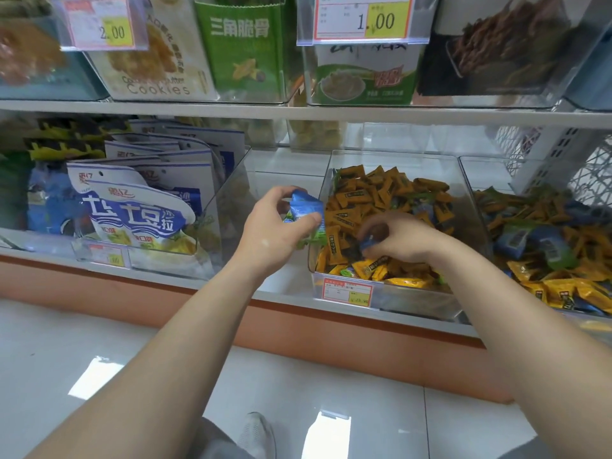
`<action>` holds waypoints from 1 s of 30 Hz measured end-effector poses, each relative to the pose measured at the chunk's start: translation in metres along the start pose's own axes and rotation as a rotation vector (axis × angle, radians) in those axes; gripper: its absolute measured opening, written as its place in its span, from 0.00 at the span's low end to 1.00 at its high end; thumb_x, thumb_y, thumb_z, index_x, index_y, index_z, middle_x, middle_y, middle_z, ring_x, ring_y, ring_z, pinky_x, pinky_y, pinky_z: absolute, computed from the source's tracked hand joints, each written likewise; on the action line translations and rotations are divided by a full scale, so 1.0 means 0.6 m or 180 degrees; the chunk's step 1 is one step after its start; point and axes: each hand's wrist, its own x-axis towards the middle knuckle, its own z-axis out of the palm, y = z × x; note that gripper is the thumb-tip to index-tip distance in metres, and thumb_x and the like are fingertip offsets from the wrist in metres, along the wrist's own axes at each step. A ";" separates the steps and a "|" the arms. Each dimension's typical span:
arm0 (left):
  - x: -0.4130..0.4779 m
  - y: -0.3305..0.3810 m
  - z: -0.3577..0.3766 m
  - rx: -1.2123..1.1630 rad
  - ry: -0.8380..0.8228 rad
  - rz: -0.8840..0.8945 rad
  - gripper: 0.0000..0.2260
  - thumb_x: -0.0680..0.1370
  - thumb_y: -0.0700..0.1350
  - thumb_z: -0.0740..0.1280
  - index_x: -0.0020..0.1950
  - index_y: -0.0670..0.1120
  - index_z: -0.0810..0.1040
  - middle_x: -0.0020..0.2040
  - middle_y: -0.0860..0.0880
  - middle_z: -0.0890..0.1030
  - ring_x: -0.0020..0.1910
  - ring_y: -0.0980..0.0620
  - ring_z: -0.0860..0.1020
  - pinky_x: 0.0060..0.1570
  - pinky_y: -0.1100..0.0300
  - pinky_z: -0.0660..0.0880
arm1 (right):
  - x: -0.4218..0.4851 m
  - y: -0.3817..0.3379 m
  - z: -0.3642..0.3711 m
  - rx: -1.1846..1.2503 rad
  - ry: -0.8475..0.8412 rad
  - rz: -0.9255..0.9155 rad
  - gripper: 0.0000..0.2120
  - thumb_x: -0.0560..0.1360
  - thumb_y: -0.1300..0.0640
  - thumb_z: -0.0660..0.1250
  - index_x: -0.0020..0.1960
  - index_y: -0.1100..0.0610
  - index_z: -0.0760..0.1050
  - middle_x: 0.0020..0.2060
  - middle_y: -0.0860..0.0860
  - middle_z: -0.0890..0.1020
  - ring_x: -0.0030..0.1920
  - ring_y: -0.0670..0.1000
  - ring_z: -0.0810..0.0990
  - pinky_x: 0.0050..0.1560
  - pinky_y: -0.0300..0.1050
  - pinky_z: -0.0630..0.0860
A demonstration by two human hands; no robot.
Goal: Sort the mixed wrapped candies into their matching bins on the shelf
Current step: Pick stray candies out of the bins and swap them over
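My left grip is curled round a small bunch of wrapped candies: blue wrappers stick out above my thumb and a green wrapper shows below it. It hangs over the bare shelf, just left of the clear middle bin and touching neither. My right grip is down inside that bin, fingertips pinching one blue candy that lies at the top of the heap, near the bin's front left corner. Around it the heap is mostly orange candies, with a few green and blue ones mixed in. A price tag sits on the bin's front wall. The neighbouring bin to the right holds another mixed pile of orange, blue and green wrappers. To the left, a bin of white-and-blue snack pouches stands on the same shelf.
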 end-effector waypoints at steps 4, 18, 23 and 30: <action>-0.001 0.002 0.008 -0.0123 0.0061 -0.0030 0.22 0.75 0.46 0.74 0.67 0.49 0.72 0.58 0.47 0.79 0.58 0.47 0.79 0.55 0.45 0.80 | -0.007 0.011 -0.016 0.0980 0.1002 0.0166 0.10 0.73 0.56 0.76 0.52 0.48 0.80 0.48 0.47 0.82 0.50 0.49 0.80 0.42 0.41 0.73; -0.013 0.032 0.064 -0.1032 -0.0128 -0.0352 0.08 0.84 0.44 0.61 0.57 0.49 0.80 0.59 0.45 0.79 0.48 0.50 0.83 0.35 0.62 0.79 | -0.075 -0.072 0.006 0.3137 0.1180 -0.0440 0.09 0.76 0.61 0.73 0.56 0.57 0.81 0.47 0.55 0.86 0.45 0.55 0.86 0.44 0.45 0.82; -0.020 0.036 0.072 -0.1065 -0.0371 -0.0269 0.11 0.80 0.52 0.67 0.59 0.49 0.76 0.54 0.49 0.81 0.47 0.53 0.84 0.36 0.62 0.79 | -0.065 -0.083 0.009 0.3123 0.1368 -0.0338 0.11 0.73 0.60 0.76 0.55 0.58 0.82 0.48 0.58 0.85 0.45 0.53 0.86 0.42 0.43 0.81; -0.005 0.018 0.024 -0.0179 -0.0009 0.0096 0.06 0.76 0.45 0.72 0.52 0.52 0.79 0.51 0.48 0.82 0.48 0.43 0.83 0.38 0.52 0.81 | -0.058 -0.060 0.000 0.2636 0.0704 -0.0301 0.07 0.80 0.59 0.67 0.54 0.50 0.80 0.43 0.49 0.87 0.42 0.48 0.85 0.42 0.43 0.81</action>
